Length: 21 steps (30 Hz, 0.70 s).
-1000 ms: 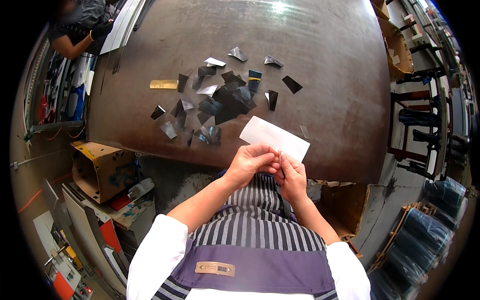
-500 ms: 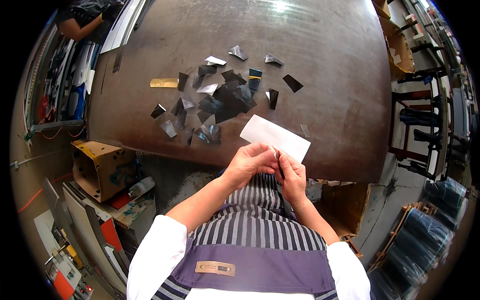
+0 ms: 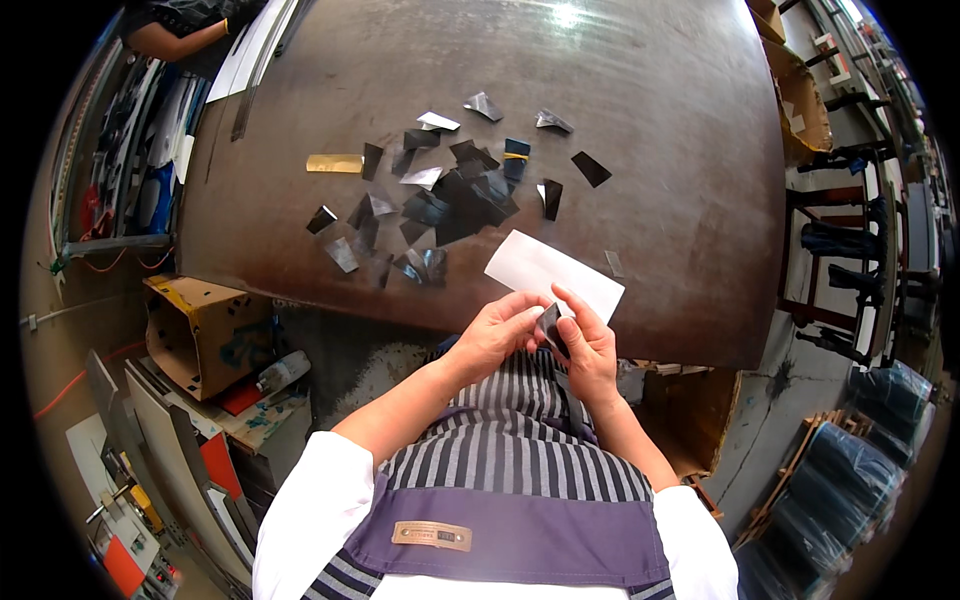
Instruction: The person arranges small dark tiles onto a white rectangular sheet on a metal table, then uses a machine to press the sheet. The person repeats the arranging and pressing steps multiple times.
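Between my two hands, just over the table's near edge, is a small dark piece of film (image 3: 549, 322). My left hand (image 3: 498, 328) pinches its left side. My right hand (image 3: 588, 345) grips the other side, thumb bent over it and index finger raised. A white rectangular sheet (image 3: 555, 272) lies on the table right beyond my fingers. Left of it is a loose pile of black film pieces (image 3: 465, 205). A dark blue bundle with a yellow band (image 3: 516, 160) and a gold strip (image 3: 335, 163) lie around the pile.
The brown table (image 3: 660, 130) has a near edge at my waist. A small clear piece (image 3: 613, 263) lies right of the sheet. Cardboard boxes (image 3: 205, 335) stand below on the left and right. Another person's arm (image 3: 180, 42) is at the far left.
The dark film piece has turned and shows more of its face. My right index finger has lifted and extended. Across the table, the other person's arm has shifted right.
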Available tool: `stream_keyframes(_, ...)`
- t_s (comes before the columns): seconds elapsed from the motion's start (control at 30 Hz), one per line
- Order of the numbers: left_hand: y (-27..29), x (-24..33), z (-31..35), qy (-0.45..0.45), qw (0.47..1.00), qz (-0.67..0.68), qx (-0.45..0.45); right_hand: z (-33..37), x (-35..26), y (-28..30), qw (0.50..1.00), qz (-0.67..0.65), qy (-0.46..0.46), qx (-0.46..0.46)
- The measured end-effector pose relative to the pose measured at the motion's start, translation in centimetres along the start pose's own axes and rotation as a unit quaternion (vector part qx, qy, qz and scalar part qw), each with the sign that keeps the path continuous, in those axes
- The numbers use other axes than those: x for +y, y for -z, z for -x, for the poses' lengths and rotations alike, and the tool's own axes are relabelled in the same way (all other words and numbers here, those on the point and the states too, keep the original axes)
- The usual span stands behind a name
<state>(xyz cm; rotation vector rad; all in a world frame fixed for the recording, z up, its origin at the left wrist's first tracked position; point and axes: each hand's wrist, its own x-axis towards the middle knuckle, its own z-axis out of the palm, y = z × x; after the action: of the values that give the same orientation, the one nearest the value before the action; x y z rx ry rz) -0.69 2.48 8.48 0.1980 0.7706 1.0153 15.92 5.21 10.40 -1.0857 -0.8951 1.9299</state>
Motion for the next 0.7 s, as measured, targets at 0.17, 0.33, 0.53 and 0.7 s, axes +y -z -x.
stream_keyframes(0.17,0.6,-0.3,0.7,0.01,0.999,0.035,-0.032,-0.1,0.6,0.9,0.998,-0.04,-0.007,-0.044)
stream_keyframes(0.33,0.8,0.2,1.0,0.078,0.991,0.077,-0.071,-0.3,1.6,1.2,0.995,-0.005,0.001,-0.1)
stream_keyframes(0.53,1.6,-0.6,1.5,0.028,0.994,0.096,-0.048,-0.8,0.9,-0.3,0.996,-0.047,-0.06,-0.038)
stream_keyframes(0.7,5.1,2.5,3.9,-0.072,0.988,-0.101,0.091,-1.7,3.2,-0.5,0.997,-0.043,-0.04,-0.05)
